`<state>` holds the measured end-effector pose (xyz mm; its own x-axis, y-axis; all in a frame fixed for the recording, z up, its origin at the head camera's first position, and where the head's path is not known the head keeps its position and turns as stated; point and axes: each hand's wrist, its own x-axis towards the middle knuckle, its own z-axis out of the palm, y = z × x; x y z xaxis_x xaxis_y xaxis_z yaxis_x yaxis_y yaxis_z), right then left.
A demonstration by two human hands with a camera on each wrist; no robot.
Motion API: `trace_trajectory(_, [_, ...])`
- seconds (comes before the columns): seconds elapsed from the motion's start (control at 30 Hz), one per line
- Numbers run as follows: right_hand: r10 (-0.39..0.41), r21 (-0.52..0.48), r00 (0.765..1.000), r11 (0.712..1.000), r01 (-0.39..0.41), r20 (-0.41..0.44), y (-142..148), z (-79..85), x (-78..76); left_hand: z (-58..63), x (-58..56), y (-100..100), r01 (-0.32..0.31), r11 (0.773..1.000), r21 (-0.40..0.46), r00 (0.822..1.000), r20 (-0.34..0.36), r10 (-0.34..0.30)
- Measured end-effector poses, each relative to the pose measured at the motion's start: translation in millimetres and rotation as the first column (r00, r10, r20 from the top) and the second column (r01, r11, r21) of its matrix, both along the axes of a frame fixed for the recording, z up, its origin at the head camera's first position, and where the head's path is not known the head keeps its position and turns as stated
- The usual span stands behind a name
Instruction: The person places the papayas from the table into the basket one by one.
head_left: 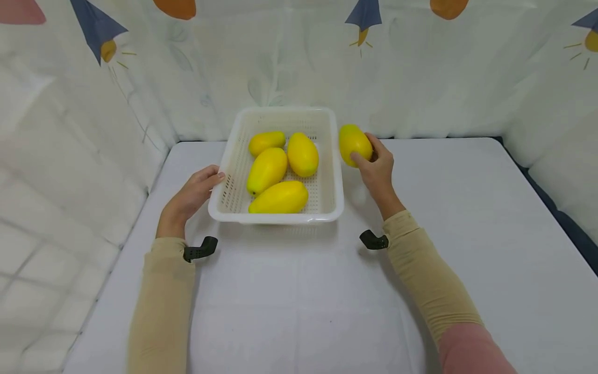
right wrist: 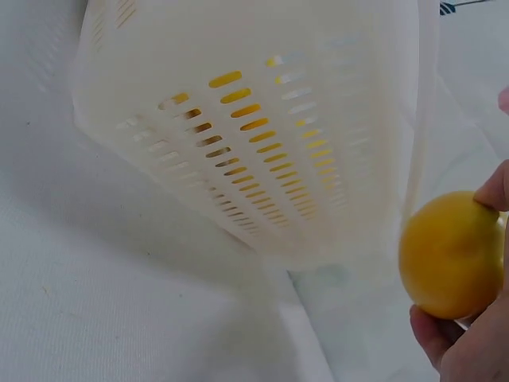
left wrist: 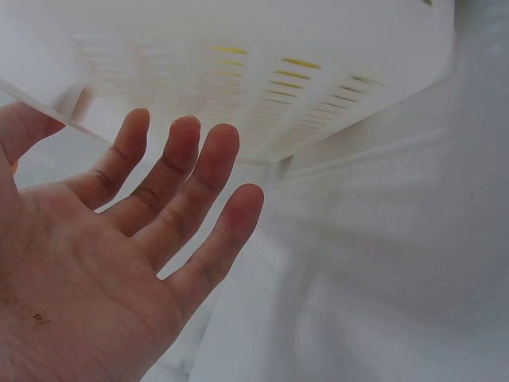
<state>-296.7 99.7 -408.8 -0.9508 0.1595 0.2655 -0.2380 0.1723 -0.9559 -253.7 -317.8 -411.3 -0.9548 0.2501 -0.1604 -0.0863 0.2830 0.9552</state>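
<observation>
A white plastic basket (head_left: 275,218) with slotted walls holds several yellow mangoes (head_left: 267,170). At its left side my left hand (head_left: 195,192) has the thumb over the rim. The left wrist view shows that hand's fingers (left wrist: 219,155) spread and slightly bent along the outside of the slotted wall (left wrist: 278,103). Just outside the right rim, my right hand (head_left: 377,171) grips another mango (head_left: 354,144) between thumb and fingers, raised at about rim height. In the right wrist view this mango (right wrist: 453,255) is beside the basket's rim, with part of the hand out of frame.
A white cloth covers the table (head_left: 299,291). Behind it and on the left hangs a pale curtain (head_left: 299,62) printed with blue and orange shapes. Black camera mounts (head_left: 201,249) stick out inward from both wrists.
</observation>
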Motion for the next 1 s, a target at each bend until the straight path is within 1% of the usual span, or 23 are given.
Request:
trace_trajectory(0.33, [0.0, -0.025, 0.999, 1.0, -0.001, -0.048, -2.9, 3.6, 3.5, 1.5, -0.3, -0.7, 0.019, 1.0, 0.013, 1.0, 0.003, -0.019])
trace_trajectory(0.43, [0.002, -0.024, 0.999, 1.0, -0.003, -0.054, -4.5, 5.7, 5.6, 1.8, -0.2, -1.1, 0.031, 1.0, 0.001, 1.0, 0.002, -0.031])
trace_trajectory(0.67, [0.011, -0.034, 0.999, 0.999, -0.012, -0.05, -7.8, 9.3, 8.5, 1.4, -0.1, 0.0, -0.002, 1.0, -0.012, 1.0, 0.02, 0.002])
trace_trajectory(0.7, [0.013, -0.034, 0.999, 0.999, -0.015, -0.05, -8.1, 9.6, 8.6, 1.7, -0.1, 0.0, 0.002, 1.0, -0.012, 1.0, 0.019, -0.002])
trace_trajectory(0.87, [0.033, -0.039, 0.998, 0.999, -0.035, -0.045, -8.7, 11.4, 8.3, 3.2, 0.6, 0.3, 0.029, 1.0, -0.008, 1.0, 0.007, -0.029])
trace_trajectory(1.0, [0.075, -0.069, 0.996, 0.995, -0.078, -0.037, -7.9, 13.0, 9.0, 3.0, 0.6, 0.3, 0.037, 0.999, -0.006, 0.999, 0.006, -0.037])
